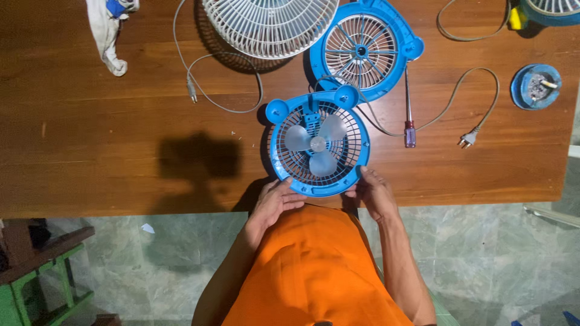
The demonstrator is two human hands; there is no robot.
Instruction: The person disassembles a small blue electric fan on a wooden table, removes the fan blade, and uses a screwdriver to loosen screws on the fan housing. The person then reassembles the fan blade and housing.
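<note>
Small blue fan body (318, 145) flat on the wooden counter (121, 121), near edge, right in front of the torso; three pale blades face up inside the rear grille. Left hand (275, 202) cupped on the lower-left rim, fingers curled onto the blue ring. Right hand (373, 192) gripping the lower-right rim, fingertips over the edge. Both closed lightly on the frame from opposite sides, likely to steady it and keep it from sliding or rotating.

Detached blue front grille (362, 51) just beyond, face up, overlapping the body's top edge. White fan guard (269, 24) farther back, partly out of frame. Screwdriver (409, 108) with purple handle lying beside the grille, within right-side reach. Grey power cord running across the back, plug (466, 140) loose on the counter, so unit not powered. White rag (109, 36) top left. Round blue dish (536, 86) far right, contents too small to tell.
</note>
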